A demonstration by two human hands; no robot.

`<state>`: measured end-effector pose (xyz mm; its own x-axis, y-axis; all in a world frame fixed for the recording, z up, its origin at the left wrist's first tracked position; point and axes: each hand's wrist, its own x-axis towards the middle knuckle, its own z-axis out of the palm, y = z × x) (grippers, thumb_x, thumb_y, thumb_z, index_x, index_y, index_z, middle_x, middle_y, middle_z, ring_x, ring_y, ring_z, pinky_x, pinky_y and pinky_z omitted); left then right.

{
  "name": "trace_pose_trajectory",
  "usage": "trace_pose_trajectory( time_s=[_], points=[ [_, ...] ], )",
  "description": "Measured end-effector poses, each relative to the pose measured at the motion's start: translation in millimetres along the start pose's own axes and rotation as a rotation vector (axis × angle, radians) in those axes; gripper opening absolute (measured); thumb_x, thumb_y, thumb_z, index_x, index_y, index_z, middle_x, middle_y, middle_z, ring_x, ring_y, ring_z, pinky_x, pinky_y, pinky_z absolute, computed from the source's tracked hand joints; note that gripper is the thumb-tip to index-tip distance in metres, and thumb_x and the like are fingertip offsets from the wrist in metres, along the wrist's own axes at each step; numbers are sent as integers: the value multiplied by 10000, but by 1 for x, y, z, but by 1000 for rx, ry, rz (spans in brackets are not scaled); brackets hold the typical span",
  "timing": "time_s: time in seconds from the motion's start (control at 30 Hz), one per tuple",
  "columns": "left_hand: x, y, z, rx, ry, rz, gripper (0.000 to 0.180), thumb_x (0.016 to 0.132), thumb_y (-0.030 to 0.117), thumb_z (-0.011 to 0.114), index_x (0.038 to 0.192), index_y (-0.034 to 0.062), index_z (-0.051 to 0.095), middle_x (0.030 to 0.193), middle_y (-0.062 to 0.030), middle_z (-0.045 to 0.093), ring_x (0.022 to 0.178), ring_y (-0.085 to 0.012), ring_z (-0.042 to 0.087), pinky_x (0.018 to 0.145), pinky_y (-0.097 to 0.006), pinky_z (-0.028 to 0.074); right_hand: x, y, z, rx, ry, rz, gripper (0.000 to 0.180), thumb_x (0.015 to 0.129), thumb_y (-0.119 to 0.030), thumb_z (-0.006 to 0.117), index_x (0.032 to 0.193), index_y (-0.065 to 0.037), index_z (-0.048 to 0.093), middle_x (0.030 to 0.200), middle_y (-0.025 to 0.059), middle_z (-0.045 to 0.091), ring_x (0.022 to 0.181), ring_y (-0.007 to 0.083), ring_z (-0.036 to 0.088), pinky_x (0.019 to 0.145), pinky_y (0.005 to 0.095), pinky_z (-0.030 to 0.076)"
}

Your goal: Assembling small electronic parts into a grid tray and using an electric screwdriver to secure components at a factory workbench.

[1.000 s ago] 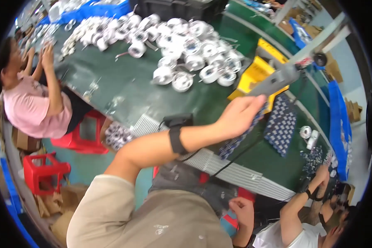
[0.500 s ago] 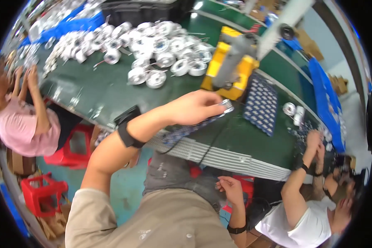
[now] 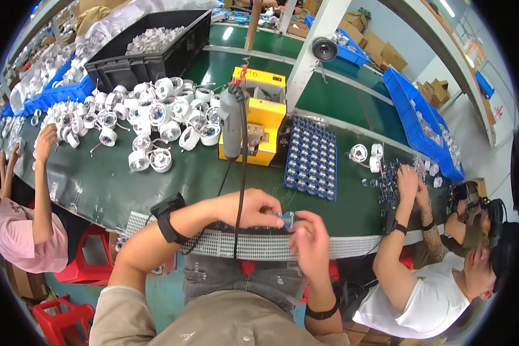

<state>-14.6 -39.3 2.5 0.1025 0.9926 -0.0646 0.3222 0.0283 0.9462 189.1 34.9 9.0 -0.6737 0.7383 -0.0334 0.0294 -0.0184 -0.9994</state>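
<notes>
Over the near table edge, my left hand (image 3: 256,209) pinches a small blue circuit board (image 3: 288,219) between thumb and fingers. My right hand (image 3: 312,241) is raised beside it, fingers bent and apart, its index fingertip at the board's right edge. A blue panel of small circuit boards (image 3: 311,158) lies flat farther up the table. More blue boards show partly beneath my left hand, mostly hidden. A grey electric screwdriver (image 3: 232,124) hangs in front of a yellow machine (image 3: 265,124), its black cable passing in front of my left hand.
White round lamp housings (image 3: 167,112) with wires are heaped at left, before a black crate (image 3: 147,63). Two white housings (image 3: 358,153) lie right of the panel. Blue bins (image 3: 412,118) stand at far right. Co-workers sit at left and right, hands on the table.
My left hand has come back nearer me from beside the yellow machine, holding the small board. My right hand has risen from my lap to meet it. The view has shifted.
</notes>
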Motion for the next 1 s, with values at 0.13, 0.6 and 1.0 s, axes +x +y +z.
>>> trace_pose_trajectory(
  time_s=[0.13,0.6,1.0],
  points=[
    [0,1,-5,65,-14,-98,311,899,317,626,855,9,637,647,-52,595,575,-116,511,546,-292,418,40,18,10,-31,-111,11,118,919,-90,586,956,22,591,694,26,582,584,62,534,504,190,415],
    [0,-8,6,-68,214,-193,243,959,228,507,904,27,633,707,-43,663,543,-140,636,525,-283,507,68,29,30,-234,2,-202,93,846,-44,671,826,36,628,736,68,620,642,100,634,551,225,490],
    [-5,-2,6,-131,133,-173,245,957,213,516,841,25,624,662,-35,647,527,-141,628,514,-288,498,68,32,16,118,-212,131,71,894,-60,620,867,2,598,697,6,581,601,62,536,526,197,424]
  ],
)
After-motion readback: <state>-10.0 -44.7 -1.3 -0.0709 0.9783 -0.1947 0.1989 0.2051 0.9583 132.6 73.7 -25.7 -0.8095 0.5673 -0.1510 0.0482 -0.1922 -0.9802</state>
